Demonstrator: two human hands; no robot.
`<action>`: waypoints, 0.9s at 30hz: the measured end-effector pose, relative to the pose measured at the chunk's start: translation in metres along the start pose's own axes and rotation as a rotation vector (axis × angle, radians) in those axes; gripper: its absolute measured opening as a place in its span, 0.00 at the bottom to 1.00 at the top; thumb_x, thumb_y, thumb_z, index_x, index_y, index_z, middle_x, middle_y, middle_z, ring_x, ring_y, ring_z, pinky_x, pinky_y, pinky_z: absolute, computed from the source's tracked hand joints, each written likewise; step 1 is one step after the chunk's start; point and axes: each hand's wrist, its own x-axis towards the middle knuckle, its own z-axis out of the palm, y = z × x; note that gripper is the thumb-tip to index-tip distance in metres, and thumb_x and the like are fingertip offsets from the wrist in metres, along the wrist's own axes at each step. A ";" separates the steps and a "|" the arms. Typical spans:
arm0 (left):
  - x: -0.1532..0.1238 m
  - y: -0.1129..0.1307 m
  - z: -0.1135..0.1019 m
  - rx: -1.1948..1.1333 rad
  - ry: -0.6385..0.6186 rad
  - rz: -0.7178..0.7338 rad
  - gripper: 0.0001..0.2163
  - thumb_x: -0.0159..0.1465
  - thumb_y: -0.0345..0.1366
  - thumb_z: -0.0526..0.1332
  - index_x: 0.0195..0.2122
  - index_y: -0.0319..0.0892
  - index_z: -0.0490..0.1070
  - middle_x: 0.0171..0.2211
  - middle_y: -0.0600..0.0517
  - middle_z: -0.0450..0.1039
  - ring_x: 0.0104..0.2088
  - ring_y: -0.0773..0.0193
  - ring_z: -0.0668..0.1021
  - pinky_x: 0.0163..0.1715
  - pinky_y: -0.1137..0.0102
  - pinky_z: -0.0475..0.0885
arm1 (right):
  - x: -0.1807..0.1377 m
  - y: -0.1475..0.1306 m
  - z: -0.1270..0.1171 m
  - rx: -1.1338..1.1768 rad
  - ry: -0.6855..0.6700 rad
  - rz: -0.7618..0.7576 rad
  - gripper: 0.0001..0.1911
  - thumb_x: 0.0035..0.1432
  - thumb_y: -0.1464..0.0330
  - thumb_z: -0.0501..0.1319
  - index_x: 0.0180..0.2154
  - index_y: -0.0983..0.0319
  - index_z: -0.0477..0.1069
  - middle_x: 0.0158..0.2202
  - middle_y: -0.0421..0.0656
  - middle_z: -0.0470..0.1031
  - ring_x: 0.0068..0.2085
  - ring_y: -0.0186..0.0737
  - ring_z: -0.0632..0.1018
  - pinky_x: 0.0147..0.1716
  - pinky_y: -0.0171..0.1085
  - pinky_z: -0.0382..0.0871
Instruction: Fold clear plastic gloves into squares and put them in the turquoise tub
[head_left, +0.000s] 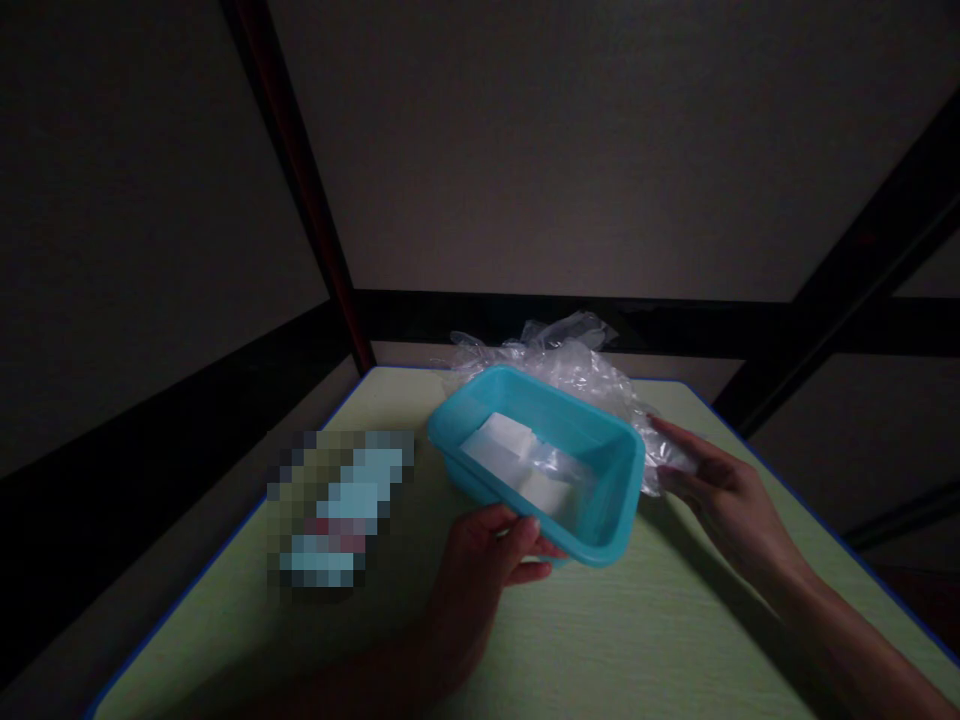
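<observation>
1. Head view: at left I see a pixelated object [341, 520] on the green table [660, 630]; I cannot tell what it is.
2. The left hand [491, 545] is closed on the near rim of the blue tub [555, 400], which is tilted, over the table's middle.
3. White pieces [510, 434] are already inside the tub; I judge this part done.
4. Crumpled clear plastic [577, 365] is outside, behind the tub; what is left, I cannot tell.
5. The right hand [731, 505] is partly open at the plastic; its grip I cannot confirm.
</observation>
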 end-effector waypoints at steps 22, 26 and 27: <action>-0.038 -0.012 0.009 0.017 -0.057 -0.143 0.18 0.42 0.49 0.71 0.23 0.39 0.72 0.24 0.48 0.78 0.32 0.56 0.81 0.31 0.68 0.75 | -0.001 -0.006 -0.004 -0.021 0.008 -0.026 0.29 0.44 0.67 0.64 0.52 0.58 0.69 0.57 0.45 0.66 0.52 0.54 0.71 0.46 0.46 0.71; -0.044 -0.017 0.007 0.027 -0.168 -0.118 0.17 0.45 0.49 0.70 0.27 0.40 0.76 0.29 0.47 0.80 0.35 0.56 0.80 0.32 0.68 0.75 | -0.001 -0.005 -0.005 -0.007 0.019 -0.015 0.29 0.44 0.67 0.64 0.51 0.58 0.69 0.57 0.46 0.67 0.55 0.54 0.69 0.49 0.48 0.68; -0.046 -0.019 0.007 0.026 -0.203 -0.122 0.17 0.46 0.49 0.70 0.29 0.41 0.77 0.31 0.47 0.80 0.36 0.57 0.80 0.34 0.67 0.75 | -0.001 -0.005 -0.005 -0.008 0.021 -0.014 0.29 0.44 0.67 0.64 0.51 0.58 0.69 0.56 0.46 0.67 0.54 0.54 0.70 0.49 0.47 0.68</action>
